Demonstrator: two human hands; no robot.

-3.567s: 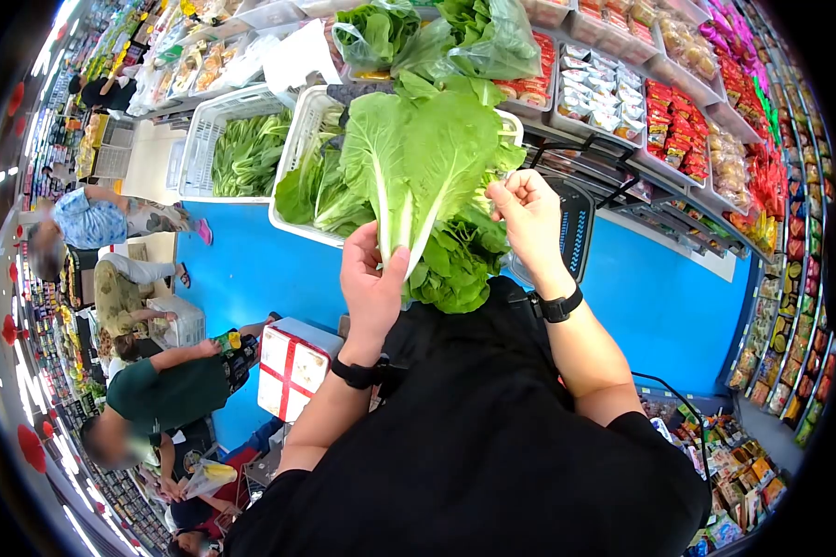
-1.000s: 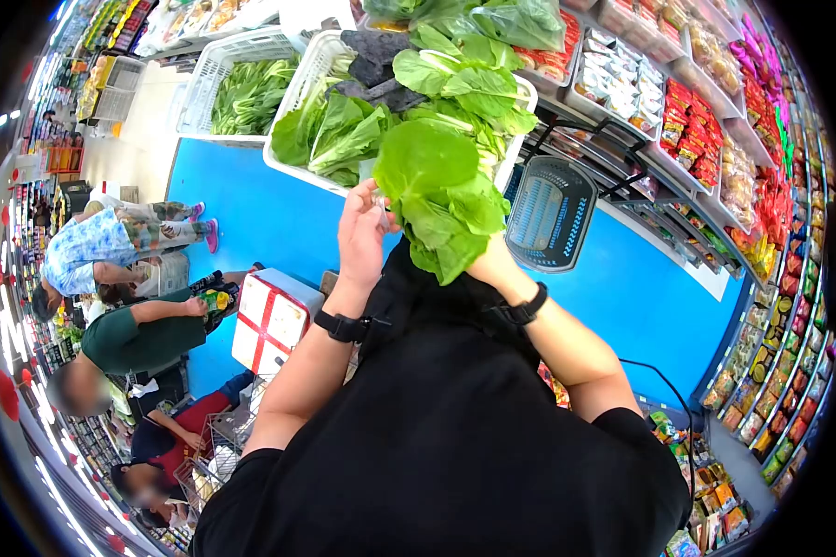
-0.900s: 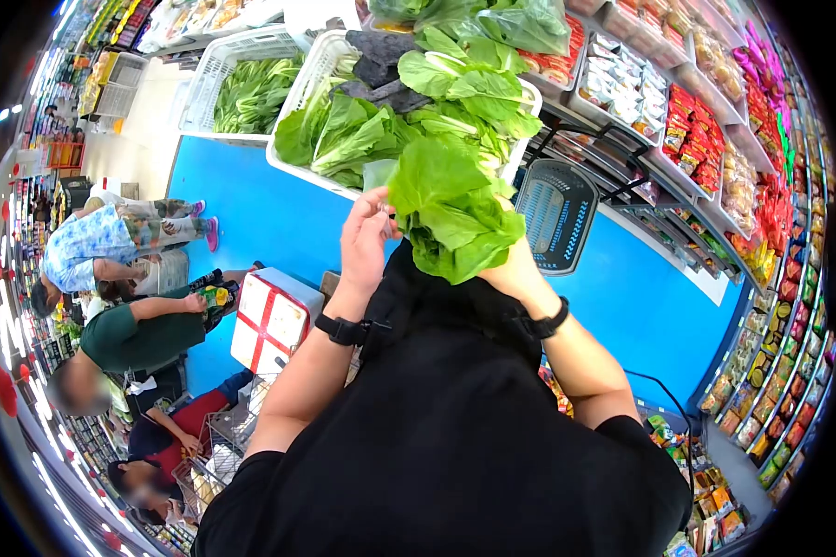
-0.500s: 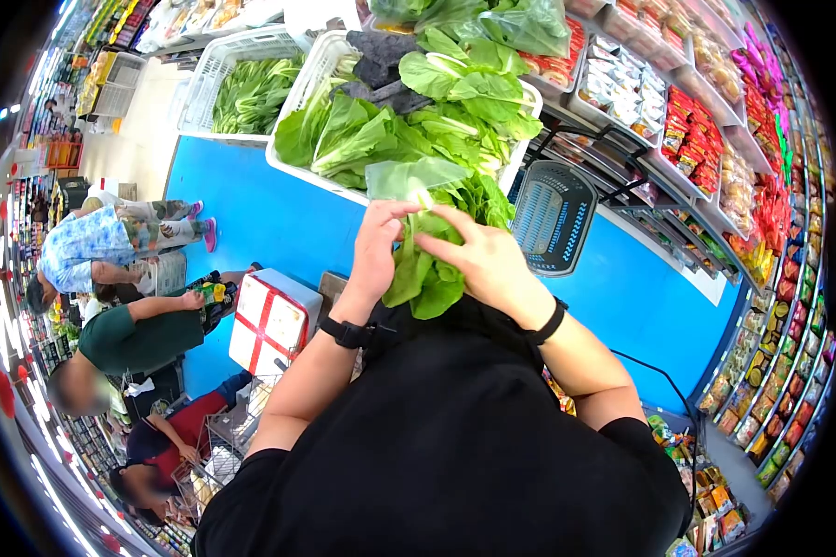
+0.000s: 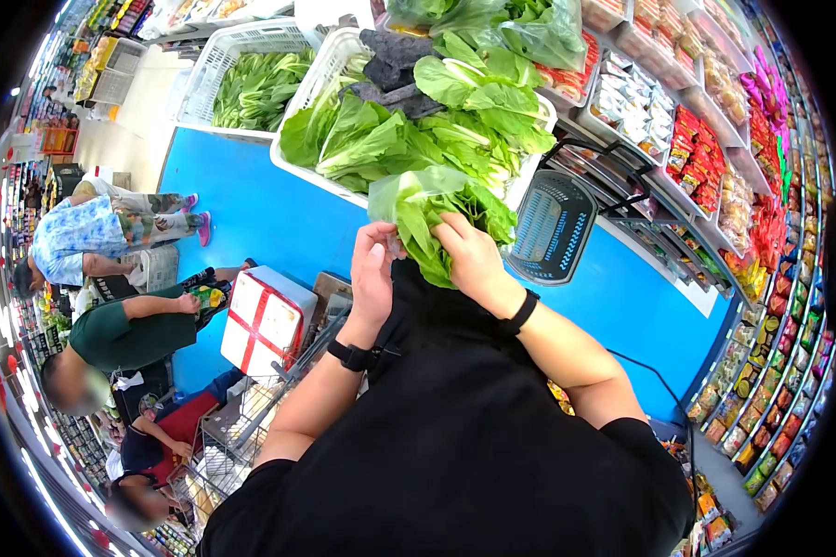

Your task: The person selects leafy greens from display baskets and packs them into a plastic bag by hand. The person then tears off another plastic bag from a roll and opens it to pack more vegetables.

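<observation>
A bunch of leafy greens (image 5: 427, 243) is held in front of my chest, its upper part inside a clear plastic bag (image 5: 392, 197). My right hand (image 5: 478, 267) is closed on the greens from the right, fingers curled over the leaves. On the other side, my left hand (image 5: 372, 283) pinches the bag's edge between thumb and fingers. Just beyond the hands stands a white crate (image 5: 299, 170) heaped with more leafy greens (image 5: 372, 144). A dark crumpled cloth (image 5: 398, 70) lies on that heap.
Left of it is another white crate (image 5: 195, 97) of greens. A dark shopping basket (image 5: 553, 227) is at the right, beside shelves of packaged snacks (image 5: 697, 148). Several people stand at the left near a red-and-white box (image 5: 265, 320) and a wire cart (image 5: 241, 418).
The greens have moved up and forward, with more of them inside the bag. My right hand has shifted its grip on the leaves; my left hand has lowered slightly along the bag's edge.
</observation>
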